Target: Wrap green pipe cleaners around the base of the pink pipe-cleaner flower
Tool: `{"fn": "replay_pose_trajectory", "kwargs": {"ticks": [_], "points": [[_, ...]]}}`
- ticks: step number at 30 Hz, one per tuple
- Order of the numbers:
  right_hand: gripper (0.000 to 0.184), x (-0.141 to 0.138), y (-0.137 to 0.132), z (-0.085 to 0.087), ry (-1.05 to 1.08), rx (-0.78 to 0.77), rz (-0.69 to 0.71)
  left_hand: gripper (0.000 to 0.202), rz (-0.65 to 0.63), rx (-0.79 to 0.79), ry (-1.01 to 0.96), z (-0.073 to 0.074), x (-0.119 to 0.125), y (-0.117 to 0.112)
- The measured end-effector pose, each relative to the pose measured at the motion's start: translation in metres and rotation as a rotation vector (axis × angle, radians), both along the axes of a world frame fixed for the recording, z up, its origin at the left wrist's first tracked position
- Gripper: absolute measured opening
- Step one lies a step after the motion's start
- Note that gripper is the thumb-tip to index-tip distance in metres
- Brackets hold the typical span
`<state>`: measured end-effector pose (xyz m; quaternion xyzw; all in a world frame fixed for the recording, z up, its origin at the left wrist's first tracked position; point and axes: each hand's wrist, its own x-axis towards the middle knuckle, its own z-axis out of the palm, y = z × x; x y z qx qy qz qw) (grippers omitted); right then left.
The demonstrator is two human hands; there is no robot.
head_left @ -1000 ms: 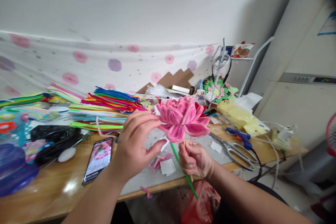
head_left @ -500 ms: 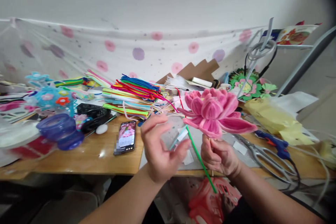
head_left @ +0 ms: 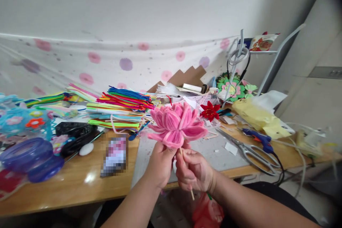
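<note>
A pink pipe-cleaner flower [head_left: 177, 126] with layered petals stands upright on a thin wooden stick [head_left: 192, 195] in front of me. My right hand [head_left: 195, 171] is closed around the stick just below the petals. Under the bloom, my left hand [head_left: 161, 164] is closed at the flower's base, its fingers partly hidden behind the petals and the stick. A short green end [head_left: 210, 196] shows below my right wrist; the rest of it is hidden.
Large scissors [head_left: 253, 155] and a blue glue gun [head_left: 259, 139] lie at the right. Bundles of pipe cleaners [head_left: 120, 107] and a red flower [head_left: 210, 111] are farther back. A phone [head_left: 114, 156] and a purple container [head_left: 32, 158] sit at the left; a red bag [head_left: 207, 212] is below the table edge.
My left hand has gone from spread fingers apart from the flower to the flower's base. The flower and my right hand have moved left in view, and the view has turned right.
</note>
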<state>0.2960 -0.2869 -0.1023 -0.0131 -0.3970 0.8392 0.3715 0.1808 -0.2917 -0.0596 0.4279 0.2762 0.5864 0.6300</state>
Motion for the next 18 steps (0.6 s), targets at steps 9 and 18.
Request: {"fn": "replay_pose_trajectory", "kwargs": {"ticks": [9,18], "points": [[0.023,-0.009,-0.009,0.016,0.106,-0.024,0.019,0.042,-0.134,-0.102,-0.073,0.014,-0.004,0.001],[0.021,-0.012,-0.017,0.024,0.161,-0.041,0.066,0.043,-0.224,-0.148,-0.170,0.005,-0.009,0.008]]}}
